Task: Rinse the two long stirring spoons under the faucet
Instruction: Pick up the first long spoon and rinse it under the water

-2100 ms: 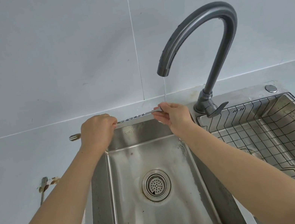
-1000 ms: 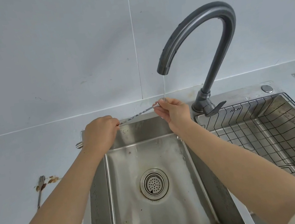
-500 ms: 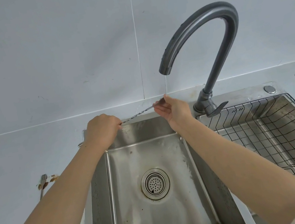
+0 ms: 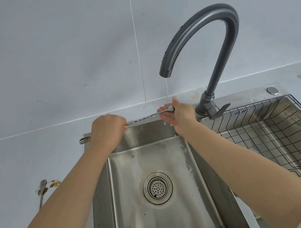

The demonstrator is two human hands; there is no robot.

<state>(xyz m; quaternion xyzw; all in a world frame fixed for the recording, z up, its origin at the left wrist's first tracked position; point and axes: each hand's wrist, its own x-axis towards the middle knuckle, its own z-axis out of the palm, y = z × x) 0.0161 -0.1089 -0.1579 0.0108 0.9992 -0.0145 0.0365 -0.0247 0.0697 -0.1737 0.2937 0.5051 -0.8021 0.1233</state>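
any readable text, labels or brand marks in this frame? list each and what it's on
None readable.
Sink back wall: small stamped mark beside the left hand, too small to read.
Ledge by the faucet base: short dark marks, too blurred to read.

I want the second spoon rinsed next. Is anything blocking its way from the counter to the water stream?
Only the spoon being rinsed: held by the left hand and right hand, its end sits under the faucet stream. The second spoon lies left of the sink on a stained patch, nothing visible between.
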